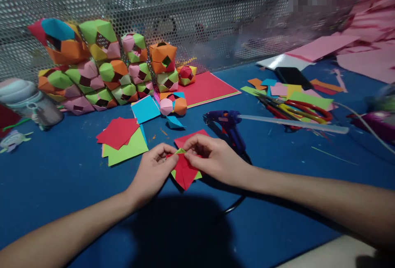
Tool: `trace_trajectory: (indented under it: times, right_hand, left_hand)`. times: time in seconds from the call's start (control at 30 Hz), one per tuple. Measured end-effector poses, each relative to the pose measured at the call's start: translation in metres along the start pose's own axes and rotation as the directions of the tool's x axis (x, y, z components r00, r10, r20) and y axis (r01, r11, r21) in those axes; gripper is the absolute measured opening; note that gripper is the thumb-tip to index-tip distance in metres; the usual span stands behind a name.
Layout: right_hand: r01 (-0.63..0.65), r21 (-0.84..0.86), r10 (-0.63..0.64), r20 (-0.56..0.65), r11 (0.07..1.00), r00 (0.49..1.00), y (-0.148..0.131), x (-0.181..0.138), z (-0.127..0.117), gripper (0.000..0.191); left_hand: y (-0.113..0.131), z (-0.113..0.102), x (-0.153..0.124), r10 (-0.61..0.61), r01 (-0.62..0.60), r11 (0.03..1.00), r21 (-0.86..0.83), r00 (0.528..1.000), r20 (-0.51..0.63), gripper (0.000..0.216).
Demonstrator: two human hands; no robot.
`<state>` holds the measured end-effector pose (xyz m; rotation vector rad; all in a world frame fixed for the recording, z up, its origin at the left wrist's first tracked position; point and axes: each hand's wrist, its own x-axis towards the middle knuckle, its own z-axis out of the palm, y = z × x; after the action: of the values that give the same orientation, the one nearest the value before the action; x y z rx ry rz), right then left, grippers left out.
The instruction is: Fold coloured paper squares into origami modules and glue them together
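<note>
On the table [77, 177], its near middle taken as the dial's centre, balls [108, 71] of coloured paper are stacked towards eleven o'clock. The glue gun [231, 126] is laid between one and two; sheets [123, 151] are piled at ten. The right hand [220, 159] is placed at three, the left hand [156, 167] at nine, each grip pinched closed. Between them, at the centre, the folded paper [184, 173], red over green, is held.
</note>
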<state>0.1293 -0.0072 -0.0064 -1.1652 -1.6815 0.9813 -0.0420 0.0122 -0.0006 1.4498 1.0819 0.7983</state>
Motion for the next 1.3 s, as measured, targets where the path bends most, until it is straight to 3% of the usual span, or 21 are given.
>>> trace_trajectory:
  times: [0.27, 0.4, 0.6, 0.9, 1.13, 1.23, 1.3]
  right_hand:
    - [0.283, -0.19, -0.277, 0.056, 0.94, 0.959, 0.001, 0.0, -0.006, 0.014]
    - [0.235, -0.16, -0.221, 0.103, 0.959, 0.97, -0.002, -0.001, -0.009, 0.01]
    - [0.03, 0.035, -0.03, 0.02, 0.999, 0.999, -0.004, -0.002, -0.003, 0.008]
    - [0.199, -0.148, -0.206, -0.035, 0.969, 0.978, 0.001, -0.007, 0.0, 0.005]
    - [0.127, -0.014, -0.127, -0.01, 0.992, 0.992, -0.004, -0.004, -0.007, 0.011]
    - [0.198, -0.116, -0.205, -0.051, 0.973, 0.977, -0.002, -0.004, -0.006, 0.009]
    - [0.306, -0.233, -0.316, -0.008, 0.923, 0.949, 0.001, -0.005, -0.006, 0.008]
  left_hand:
    - [-0.002, -0.002, 0.001, -0.004, 0.007, 0.998, -0.069, 0.999, 0.05, 0.009]
    - [-0.001, -0.001, 0.0, -0.014, 0.016, 0.999, -0.03, 0.998, 0.057, 0.012]
    - [0.0, 0.001, -0.001, 0.006, -0.006, 1.0, -0.007, 0.997, 0.077, 0.014]
    - [0.002, 0.001, -0.003, 0.028, -0.033, 0.999, 0.042, 0.994, 0.107, 0.014]
    - [0.0, -0.001, -0.003, 0.107, -0.105, 0.982, 0.154, 0.994, -0.006, 0.016]
    - [-0.002, 0.0, -0.003, 0.115, -0.116, 0.98, 0.164, 0.993, 0.015, 0.016]
    - [-0.005, 0.001, -0.004, 0.113, -0.123, 0.973, 0.194, 0.992, 0.059, 0.012]
